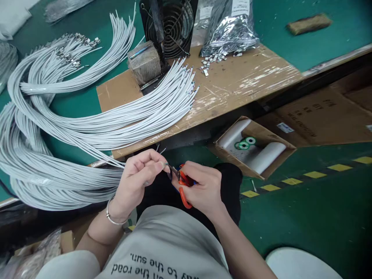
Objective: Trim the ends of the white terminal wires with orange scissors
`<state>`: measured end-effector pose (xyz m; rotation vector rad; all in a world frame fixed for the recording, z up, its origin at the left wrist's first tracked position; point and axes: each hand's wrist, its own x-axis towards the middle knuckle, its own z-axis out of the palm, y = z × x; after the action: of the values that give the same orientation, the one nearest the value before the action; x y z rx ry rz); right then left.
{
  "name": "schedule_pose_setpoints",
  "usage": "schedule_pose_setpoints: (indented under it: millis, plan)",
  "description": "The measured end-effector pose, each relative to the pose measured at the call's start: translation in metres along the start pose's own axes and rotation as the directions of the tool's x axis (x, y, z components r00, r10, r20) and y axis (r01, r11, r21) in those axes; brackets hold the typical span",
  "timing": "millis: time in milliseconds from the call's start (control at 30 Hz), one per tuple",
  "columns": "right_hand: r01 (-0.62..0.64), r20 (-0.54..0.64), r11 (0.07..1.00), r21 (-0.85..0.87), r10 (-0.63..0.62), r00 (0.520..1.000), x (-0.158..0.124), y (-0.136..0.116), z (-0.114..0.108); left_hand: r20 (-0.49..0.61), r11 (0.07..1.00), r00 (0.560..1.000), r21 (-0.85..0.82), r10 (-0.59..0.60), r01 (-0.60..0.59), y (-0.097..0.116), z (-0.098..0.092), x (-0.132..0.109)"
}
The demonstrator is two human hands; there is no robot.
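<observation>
My left hand (142, 174) is closed in a pinch just beyond the table's front edge. White cables (101, 157) from the bundle run up to it, and a small cable tip seems to show at its fingertips. My right hand (203, 184) grips a pair of scissors (184, 188) with orange handles. Their dark blades point left and meet the tip at my left fingers; whether they are closed on it I cannot tell. A large bundle of white cables (139, 120) lies curved over the table to the left, its loose ends fanned out on cardboard.
A black fan (171, 27) stands at the back beside a tape-wrapped block (144, 64). Small metal pieces (213, 59) lie before a silver bag (229, 31). A brown bar (309, 24) rests at far right. Below, an open carton (261, 133) holds white rolls and green-rimmed spools.
</observation>
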<state>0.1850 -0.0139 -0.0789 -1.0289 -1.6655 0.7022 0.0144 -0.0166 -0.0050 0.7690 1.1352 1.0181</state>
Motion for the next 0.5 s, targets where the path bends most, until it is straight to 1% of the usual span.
schedule_pose_setpoints:
  millis: [367,500]
  plan:
    - [0.109,0.013,0.986,-0.125,-0.108,0.994,0.0013,0.0030,-0.0052,0.037,0.999,0.999,0.026,-0.037,0.036,-0.0014,-0.0045,-0.0003]
    - [0.126,0.050,0.978,-0.167,-0.119,0.992,0.0035,0.0027,-0.0091,0.043,0.999,0.998,0.032,-0.038,0.037,0.0007,-0.0047,-0.0018]
